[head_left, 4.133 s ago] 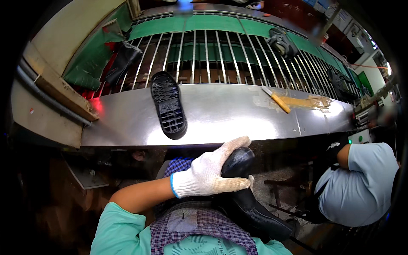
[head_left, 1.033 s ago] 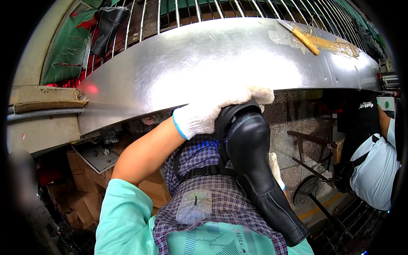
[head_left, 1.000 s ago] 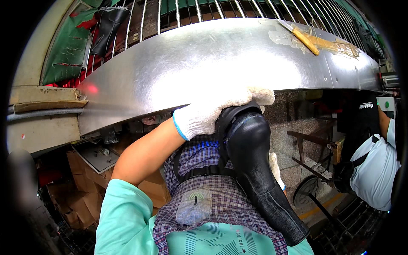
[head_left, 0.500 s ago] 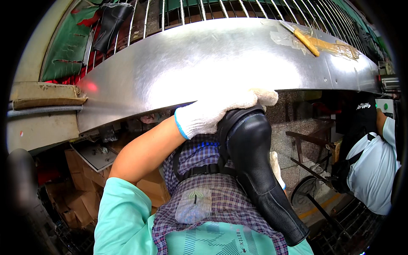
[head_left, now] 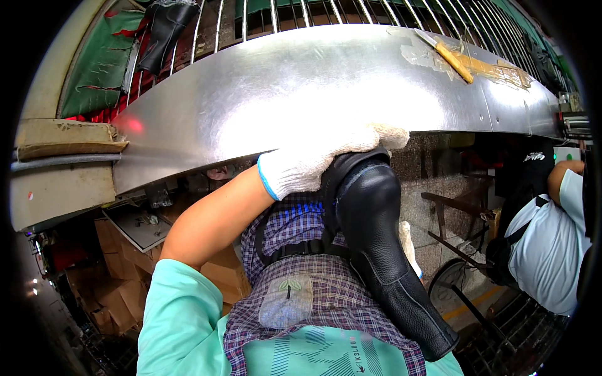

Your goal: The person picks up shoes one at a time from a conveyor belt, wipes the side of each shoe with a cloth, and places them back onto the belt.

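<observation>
A black leather boot (head_left: 370,213) lies slanted in front of my plaid apron (head_left: 301,269). Its rounded toe points up toward the metal table edge and its shaft runs down to the lower right. White knit gloves cover both hands. My left hand (head_left: 326,156) is closed over the boot's sole edge near the toe, its fingers reaching across the far side. Mostly hidden behind the boot, my right hand (head_left: 407,247) shows only a strip of glove beside the shaft; its fingers cannot be made out.
A shiny metal table (head_left: 282,81) spans the front, backed by metal bars. On it, a yellow-handled knife (head_left: 454,62) lies by brown tape. Another black boot (head_left: 166,37) rests on the bars. Cardboard boxes (head_left: 119,276) stand lower left; a co-worker (head_left: 545,250) is at right.
The boot's toe end tips very slightly under my left hand, which keeps its hold. At the right, the co-worker's arm has shifted.
</observation>
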### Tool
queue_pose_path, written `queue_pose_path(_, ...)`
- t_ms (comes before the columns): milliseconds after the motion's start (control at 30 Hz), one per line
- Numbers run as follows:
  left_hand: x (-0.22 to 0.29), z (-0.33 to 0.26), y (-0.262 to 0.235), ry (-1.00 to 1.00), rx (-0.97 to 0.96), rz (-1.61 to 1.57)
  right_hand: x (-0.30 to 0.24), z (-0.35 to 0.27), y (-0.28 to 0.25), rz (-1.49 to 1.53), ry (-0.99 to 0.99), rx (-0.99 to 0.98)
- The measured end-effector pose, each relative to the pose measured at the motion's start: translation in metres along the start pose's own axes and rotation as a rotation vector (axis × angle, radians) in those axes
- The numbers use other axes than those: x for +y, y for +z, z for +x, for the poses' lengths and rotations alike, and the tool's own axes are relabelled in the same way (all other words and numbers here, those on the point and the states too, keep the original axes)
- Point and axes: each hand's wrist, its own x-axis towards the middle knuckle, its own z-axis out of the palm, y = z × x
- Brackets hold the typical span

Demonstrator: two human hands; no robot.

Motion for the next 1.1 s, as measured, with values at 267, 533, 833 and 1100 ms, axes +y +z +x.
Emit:
queue_pose_path(267,0.001,0.004,0.003,0.007,-0.066,0.043,-0.002,0.001,0.003,0.004,-0.004,0.007)
queue_pose_path(533,-0.002,0.006,0.005,0.046,-0.073,0.142,0.0,0.005,0.01,0.004,0.004,0.009)
queue_pose_path(833,0.002,0.01,0.012,-0.009,-0.09,0.025,-0.002,0.001,0.012,-0.009,-0.018,0.002)
queue_pose_path(1100,-0.027,0.012,0.018,-0.117,-0.069,-0.129,-0.011,0.001,0.021,0.004,-0.059,-0.026)
